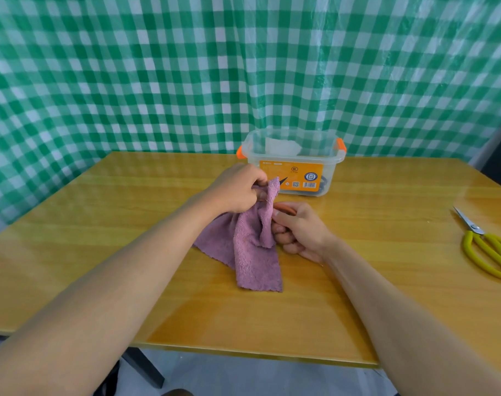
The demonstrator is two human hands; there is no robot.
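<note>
A purple fleecy cloth (252, 252) lies partly on the yellow wooden table (129, 224), its upper part lifted. My left hand (237, 190) pinches the cloth's raised top edge. My right hand (297, 230) is curled beside the cloth and grips an orange-handled tool (285, 208). A dark pointed tip (283, 180) pokes out past the cloth's top edge, in line with that tool. The cloth hides most of the tool, so I cannot tell if the blades are around the fabric.
A clear plastic box (293, 164) with orange clips and an orange label stands at the table's back edge. Yellow-handled scissors (489, 247) lie at the far right. A green checked sheet (186, 67) hangs behind the table.
</note>
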